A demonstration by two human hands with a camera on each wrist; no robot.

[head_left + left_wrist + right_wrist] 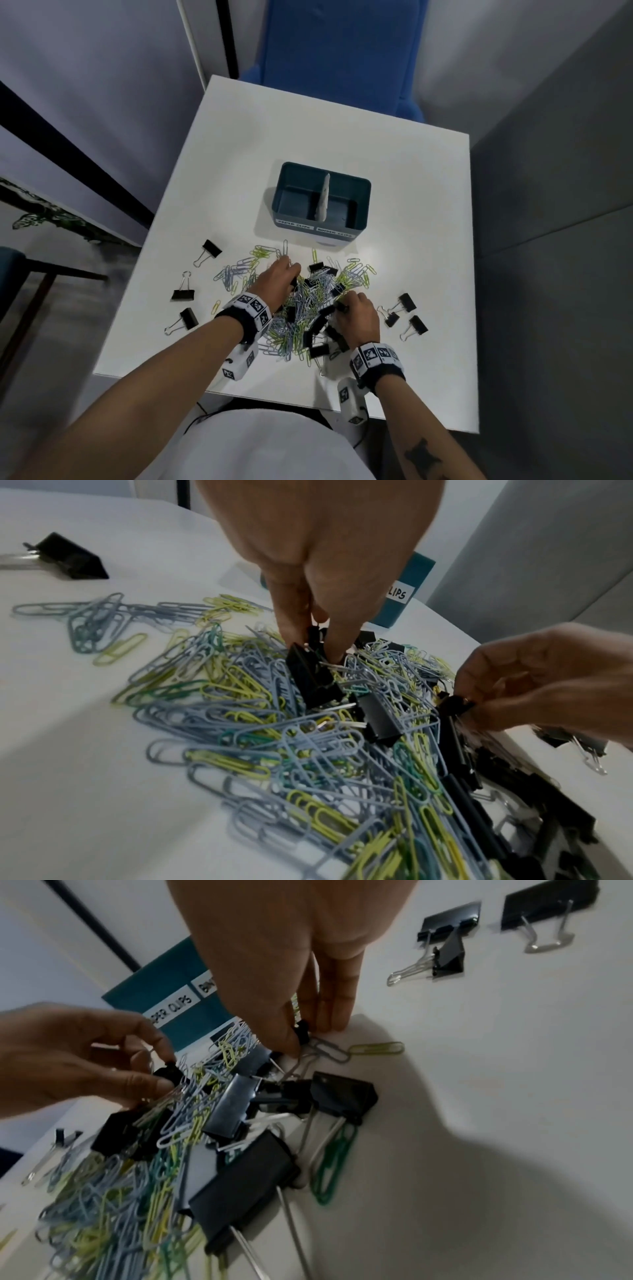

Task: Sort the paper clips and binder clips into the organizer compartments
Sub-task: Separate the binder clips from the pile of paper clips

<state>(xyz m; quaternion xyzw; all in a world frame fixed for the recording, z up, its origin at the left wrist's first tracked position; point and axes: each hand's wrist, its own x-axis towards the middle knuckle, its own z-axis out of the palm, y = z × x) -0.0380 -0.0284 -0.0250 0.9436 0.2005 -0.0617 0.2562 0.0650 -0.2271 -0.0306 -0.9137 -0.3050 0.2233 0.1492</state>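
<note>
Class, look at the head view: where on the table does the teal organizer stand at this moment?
The teal organizer stands near the middle of the white table, just beyond the pile of clips, its labels facing the person.

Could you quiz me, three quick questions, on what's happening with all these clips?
1. True or false: the teal organizer already holds many clips.
2. What is the left hand pinching? A) a green paper clip B) a black binder clip C) the label
3. Fill in: the right hand pinches a small black ____ clip.

Key: 1 false, both compartments look empty; 2 B; 3 binder.
</note>
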